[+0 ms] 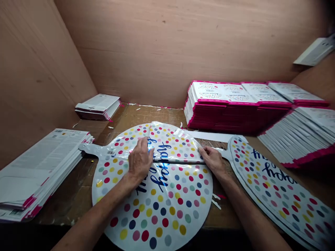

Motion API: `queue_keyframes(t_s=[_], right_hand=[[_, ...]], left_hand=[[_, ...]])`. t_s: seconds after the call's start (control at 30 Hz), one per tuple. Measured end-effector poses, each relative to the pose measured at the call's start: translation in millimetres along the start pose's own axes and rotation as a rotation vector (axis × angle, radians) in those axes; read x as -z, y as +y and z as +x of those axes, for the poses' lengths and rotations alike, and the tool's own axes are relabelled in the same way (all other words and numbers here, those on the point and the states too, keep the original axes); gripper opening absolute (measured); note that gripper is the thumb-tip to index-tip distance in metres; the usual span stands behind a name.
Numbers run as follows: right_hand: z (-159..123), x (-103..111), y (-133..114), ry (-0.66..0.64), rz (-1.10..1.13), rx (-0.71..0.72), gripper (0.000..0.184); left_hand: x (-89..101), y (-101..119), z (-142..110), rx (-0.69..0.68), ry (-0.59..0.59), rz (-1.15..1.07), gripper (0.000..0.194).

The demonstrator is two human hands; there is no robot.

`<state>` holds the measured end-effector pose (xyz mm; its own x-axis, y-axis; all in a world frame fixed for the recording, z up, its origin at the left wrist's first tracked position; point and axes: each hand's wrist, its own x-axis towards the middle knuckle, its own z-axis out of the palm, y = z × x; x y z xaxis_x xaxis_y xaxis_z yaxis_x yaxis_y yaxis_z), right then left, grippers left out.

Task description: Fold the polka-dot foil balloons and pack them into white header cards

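Head view: a round foil balloon [162, 205] lies flat on the table [131, 113], white with dots of many colours, directly beneath both hands. Its upper right part is covered by a dotted flap [174, 144] with a straight lower edge, which runs from one hand to the other; whether this is the balloon folded over on itself or a separate piece on top, I cannot tell. Dark blue lettering, with "happy" legible, shows on the flap and just below it.

The left hand [140, 158] rests on the balloon at the flap's left edge, fingers bent and close together, thumb beside them; I cannot tell whether it pinches the foil or only presses it. The right hand [213, 160] pinches the flap's lower right corner between thumb and fingers, close to the balloon's right rim. The balloon's neck [90, 149] points left, beyond the left hand, and its tip reaches the left stack [39, 157] of white cards. The near half of the balloon spreads between the forearms and past the table's front edge.

Right of the right forearm lie more balloons [274, 184] in the same pattern, layered, with a neck pointing toward the right hand. Behind them are a white strip [211, 136], a row of pink-edged packs [222, 92] and a leaning stack [300, 130]. A small stack [98, 103] sits at back left.
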<state>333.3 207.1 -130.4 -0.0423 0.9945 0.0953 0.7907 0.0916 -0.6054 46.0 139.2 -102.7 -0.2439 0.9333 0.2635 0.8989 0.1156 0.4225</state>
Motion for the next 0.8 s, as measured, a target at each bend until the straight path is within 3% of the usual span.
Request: queue_keyframes(t_s=[0.1, 0.17, 0.23, 0.3, 0.37, 0.5, 0.63, 0.7, 0.8], right_hand=[[-4.1, 2.5, -9.3, 0.097, -0.119, 0.118, 0.044], [-13.3, 5.2, -20.2, 0.165, -0.246, 0.382, 0.051], [-20.8, 5.1, -34.7, 0.063, -0.407, 0.676, 0.048], [-21.6, -0.3, -51.6, -0.132, -0.583, 0.807, 0.04], [-16.8, -10.0, -68.2, -0.255, -0.756, 0.767, 0.038], [-16.6, -24.8, -94.0, -0.324, -0.924, 0.592, 0.033], [-44.3, -11.6, -109.8, -0.393, -0.951, 0.486, 0.014], [-60.2, -1.9, -113.4, -0.423, -0.912, 0.457, 0.014], [-77.6, -0.1, -110.6, -0.362, -0.767, 0.413, 0.017]], left_hand=[[-13.1, -0.3, -2.3, -0.286, -0.068, 0.158, 0.055], [-24.2, -6.6, -2.0, -0.342, -0.149, 0.221, 0.059], [-32.3, -13.4, -1.9, -0.333, -0.168, 0.245, 0.062], [-35.7, -17.1, -2.2, -0.321, -0.17, 0.245, 0.065], [-35.8, -17.5, -2.3, -0.301, -0.194, 0.229, 0.07], [-36.7, -19.1, 3.0, -0.238, -0.23, 0.164, 0.081], [-30.5, -22.7, 10.9, -0.219, -0.245, 0.042, 0.082], [-16.7, -16.1, 3.2, -0.149, -0.178, -0.088, 0.077], [11.3, 8.5, -34.3, 0.092, -0.018, -0.307, 0.058]])
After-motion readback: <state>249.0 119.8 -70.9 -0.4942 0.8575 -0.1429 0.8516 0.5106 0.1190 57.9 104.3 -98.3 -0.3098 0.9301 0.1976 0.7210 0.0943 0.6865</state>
